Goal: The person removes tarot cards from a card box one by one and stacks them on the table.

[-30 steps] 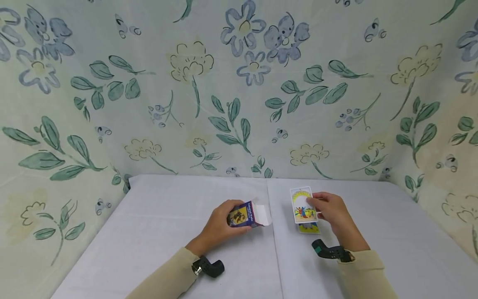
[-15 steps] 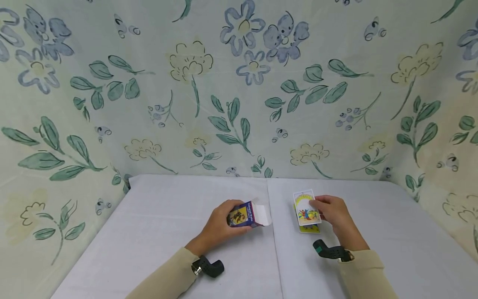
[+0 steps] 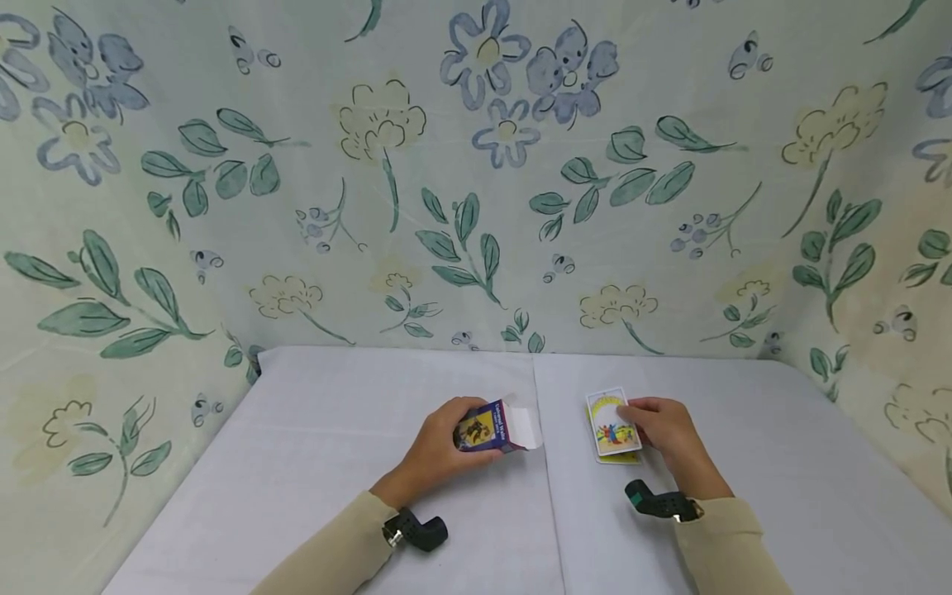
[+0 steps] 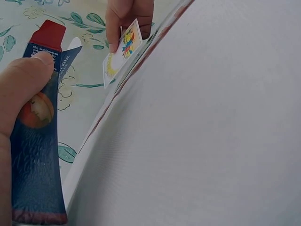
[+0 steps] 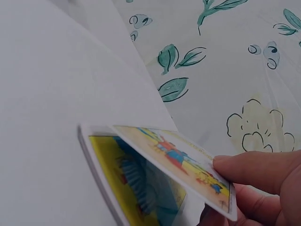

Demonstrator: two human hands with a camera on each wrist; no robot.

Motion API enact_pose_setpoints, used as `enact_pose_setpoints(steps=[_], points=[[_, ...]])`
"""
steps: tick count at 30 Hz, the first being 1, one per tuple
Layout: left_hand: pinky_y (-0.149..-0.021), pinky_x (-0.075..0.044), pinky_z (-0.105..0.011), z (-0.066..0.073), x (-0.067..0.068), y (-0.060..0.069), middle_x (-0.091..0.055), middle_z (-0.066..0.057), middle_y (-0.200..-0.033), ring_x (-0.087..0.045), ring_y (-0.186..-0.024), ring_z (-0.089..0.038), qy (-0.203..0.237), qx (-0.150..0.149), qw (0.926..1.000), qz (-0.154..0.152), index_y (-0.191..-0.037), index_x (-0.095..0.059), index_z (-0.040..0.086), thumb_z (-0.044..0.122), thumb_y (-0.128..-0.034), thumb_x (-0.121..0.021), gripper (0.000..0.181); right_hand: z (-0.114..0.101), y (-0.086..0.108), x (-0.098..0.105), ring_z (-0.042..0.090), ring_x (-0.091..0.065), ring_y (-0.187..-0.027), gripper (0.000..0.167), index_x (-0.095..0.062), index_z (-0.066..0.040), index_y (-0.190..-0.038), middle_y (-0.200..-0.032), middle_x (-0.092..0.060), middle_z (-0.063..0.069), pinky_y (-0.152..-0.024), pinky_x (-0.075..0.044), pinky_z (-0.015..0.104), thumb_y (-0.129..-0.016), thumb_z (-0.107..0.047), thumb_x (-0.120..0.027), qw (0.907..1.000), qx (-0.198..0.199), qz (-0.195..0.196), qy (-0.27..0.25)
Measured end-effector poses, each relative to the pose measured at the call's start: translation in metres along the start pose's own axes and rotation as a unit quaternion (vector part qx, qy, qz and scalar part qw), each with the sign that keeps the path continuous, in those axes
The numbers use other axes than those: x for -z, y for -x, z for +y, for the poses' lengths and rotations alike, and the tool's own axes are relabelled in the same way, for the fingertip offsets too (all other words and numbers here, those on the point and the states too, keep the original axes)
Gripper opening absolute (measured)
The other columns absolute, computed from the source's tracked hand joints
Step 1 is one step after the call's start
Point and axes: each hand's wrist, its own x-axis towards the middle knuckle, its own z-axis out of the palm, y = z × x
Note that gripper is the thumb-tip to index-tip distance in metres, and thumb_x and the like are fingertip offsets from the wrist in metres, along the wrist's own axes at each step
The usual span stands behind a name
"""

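My left hand (image 3: 440, 440) grips a blue tarot card box (image 3: 478, 429), its white flap (image 3: 525, 428) folded out on the right. In the left wrist view the thumb presses the narrow side of that box (image 4: 40, 155), near a red tab (image 4: 49, 35). Between thumb and fingers, my right hand (image 3: 664, 427) pinches a tarot card (image 3: 614, 423) with a yellow arc and small figures. The card is tilted over a yellow-bordered card (image 5: 106, 165) that tops a small stack on the table, as the right wrist view shows. Most of the lower card is covered.
A white cloth covers the table (image 3: 335, 413), with a crease running front to back between the hands. Floral fabric (image 3: 476, 207) hangs behind and along both sides. Each wrist wears a black camera mount (image 3: 420, 533).
The right hand has brought its card slightly down and to the right, so it covers more of the card below. The left hand and box have stayed in place.
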Motion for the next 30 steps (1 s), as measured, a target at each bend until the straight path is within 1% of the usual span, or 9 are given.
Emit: enact_pose_setpoints(steps=[4, 8, 11, 18, 21, 26, 30], points=[[-0.086, -0.048, -0.028, -0.0004, 0.0001, -0.0005, -0.056, 0.012, -0.122, -0.051, -0.101, -0.005, -0.002, 0.005, 1.0000, -0.002, -0.131, -0.052, 0.023, 0.061, -0.0738, -0.074, 0.072, 0.0015, 0.0000, -0.0013, 0.030, -0.056, -0.097, 0.051, -0.052, 0.005, -0.128, -0.120, -0.057, 0.025, -0.062, -0.046, 0.019, -0.092, -0.028, -0.065, 1.0000, -0.002, 0.003, 0.002], [-0.087, -0.048, -0.029, 0.0006, 0.0015, -0.0012, -0.056, 0.011, -0.123, -0.051, -0.102, -0.006, -0.001, 0.010, 0.9999, -0.006, -0.132, -0.052, 0.018, 0.060, -0.0740, -0.074, 0.075, 0.0016, -0.0001, -0.0025, 0.030, -0.056, -0.097, 0.050, -0.053, 0.005, -0.127, -0.119, -0.057, 0.024, -0.058, -0.043, 0.017, -0.091, -0.028, -0.065, 0.9999, -0.006, 0.006, 0.006], [-0.087, -0.048, -0.029, 0.0006, 0.0018, -0.0012, -0.056, 0.011, -0.123, -0.051, -0.102, -0.006, 0.000, 0.012, 0.9999, -0.007, -0.132, -0.053, 0.016, 0.060, -0.0738, -0.075, 0.076, 0.0020, -0.0014, -0.0034, 0.031, -0.055, -0.096, 0.048, -0.054, 0.005, -0.126, -0.118, -0.057, 0.025, -0.059, -0.043, 0.019, -0.092, -0.027, -0.065, 0.9997, 0.002, 0.008, 0.023], [-0.086, -0.047, -0.028, -0.0008, 0.0006, -0.0003, -0.056, 0.013, -0.123, -0.051, -0.101, -0.005, 0.007, 0.009, 0.9999, -0.003, -0.131, -0.052, 0.024, 0.061, -0.0734, -0.074, 0.072, 0.0058, -0.0021, -0.0062, 0.032, -0.056, -0.095, 0.041, -0.059, 0.006, -0.118, -0.114, -0.059, 0.025, -0.061, -0.043, 0.021, -0.092, -0.025, -0.063, 0.9960, 0.033, 0.023, 0.080], [-0.086, -0.048, -0.029, -0.0009, 0.0002, -0.0006, -0.056, 0.012, -0.123, -0.051, -0.102, -0.005, 0.003, 0.008, 1.0000, -0.004, -0.131, -0.052, 0.022, 0.061, -0.0734, -0.074, 0.073, 0.0060, 0.0002, -0.0068, 0.032, -0.055, -0.096, 0.040, -0.060, 0.006, -0.116, -0.112, -0.059, 0.025, -0.063, -0.043, 0.023, -0.091, -0.025, -0.064, 0.9939, 0.040, 0.030, 0.098], [-0.087, -0.048, -0.029, -0.0012, -0.0004, -0.0007, -0.056, 0.012, -0.123, -0.051, -0.102, -0.006, -0.001, 0.009, 0.9999, -0.006, -0.132, -0.053, 0.018, 0.062, -0.0735, -0.073, 0.076, 0.0059, 0.0017, -0.0070, 0.033, -0.054, -0.095, 0.038, -0.061, 0.007, -0.113, -0.108, -0.060, 0.025, -0.064, -0.044, 0.026, -0.090, -0.023, -0.064, 0.9917, 0.045, 0.041, 0.113], [-0.087, -0.047, -0.029, -0.0019, -0.0009, -0.0002, -0.056, 0.012, -0.123, -0.051, -0.102, -0.005, -0.001, 0.009, 0.9999, -0.006, -0.132, -0.052, 0.020, 0.062, -0.0734, -0.073, 0.075, 0.0068, 0.0011, -0.0075, 0.032, -0.054, -0.091, 0.036, -0.061, 0.006, -0.110, -0.104, -0.061, 0.023, -0.064, -0.045, 0.029, -0.089, -0.022, -0.066, 0.9901, 0.047, 0.049, 0.123]])
